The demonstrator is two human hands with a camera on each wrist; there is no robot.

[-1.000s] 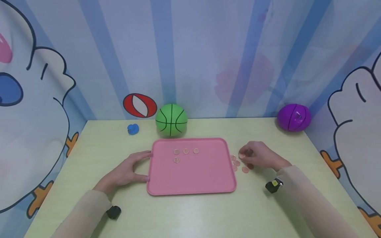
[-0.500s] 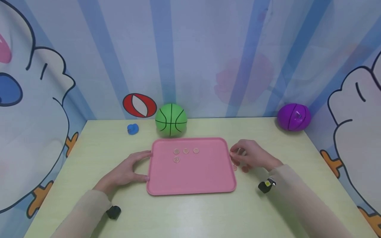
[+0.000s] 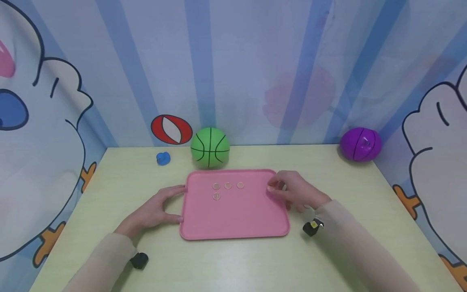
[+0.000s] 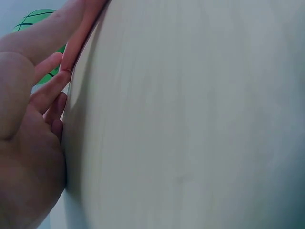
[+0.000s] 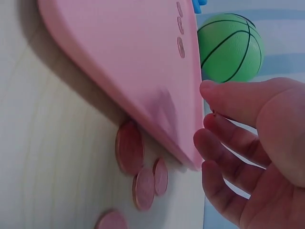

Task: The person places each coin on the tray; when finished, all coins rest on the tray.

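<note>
A pink tray [image 3: 237,221] lies on the pale table. On it, three copper coins [image 3: 228,185] form a row at the upper left, with a single coin [image 3: 217,196] below the leftmost one. My left hand [image 3: 155,209] touches the tray's left edge with thumb and fingers spread. Over the tray's upper right corner, my right hand [image 3: 293,190] pinches a coin [image 5: 214,113] between thumb and index finger; only a sliver of its rim shows in the right wrist view. Beside the tray's right edge lie several loose coins [image 5: 129,148], mostly hidden under that hand in the head view.
Behind the tray sits a green ball [image 3: 210,147], with a small blue toy [image 3: 163,158] to its left. A purple ball [image 3: 360,144] stands at the table's back right corner. A blue striped cloth [image 3: 248,81] with cartoon figures encloses the table's back and sides.
My right hand has moved left from the loose coins to over the tray's right side, carrying a coin. The left hand and the tray have stayed still.
</note>
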